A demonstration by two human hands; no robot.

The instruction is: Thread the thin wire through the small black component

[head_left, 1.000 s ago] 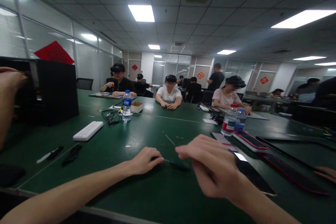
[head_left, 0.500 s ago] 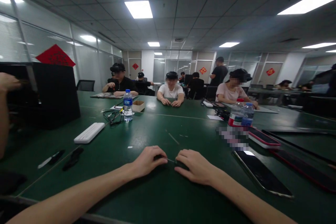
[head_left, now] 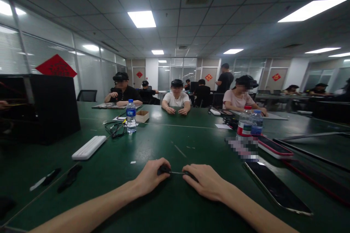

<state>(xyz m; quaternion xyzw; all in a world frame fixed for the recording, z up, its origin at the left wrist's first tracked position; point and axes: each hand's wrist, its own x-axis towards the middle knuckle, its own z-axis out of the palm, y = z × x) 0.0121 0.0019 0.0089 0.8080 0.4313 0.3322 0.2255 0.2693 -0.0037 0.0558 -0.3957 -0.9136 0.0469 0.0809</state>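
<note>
Two bare hands rest low over the green tabletop (head_left: pixel 153 216), a short gap between them. The left hand (head_left: pixel 153 176) closes its fingers round a dark end piece (head_left: pixel 164 169); the right hand (head_left: pixel 206 182) curls over a dark handle (head_left: pixel 190 176). A thin metal shaft (head_left: pixel 177 173) bridges the gap, so the two seem to share one thin-shafted tool, perhaps a small screwdriver. How firmly either hand grips cannot be told, and the fingers hide where the shaft meets the left-hand piece.

The likeliest trouble is a slip: if the hands push off line, the shaft could skid out of the dark piece towards the left fingertips. A slackened hold could let the tool drop and roll on the smooth surface.

To the right of the right forearm lies a black smartphone (head_left: pixel 276 187), near enough that an outward sweep of the elbow might nudge it. On the left are two slim dark objects (head_left: pixel 69 178), then a white oblong case (head_left: pixel 89 147). Farther out, a blue-capped water bottle (head_left: pixel 131 116) stands beside tangled cables (head_left: pixel 116 130); a careless long reach could tip it. Beyond, a co-worker in white (head_left: pixel 176 99) sits at the table's far side.
</note>
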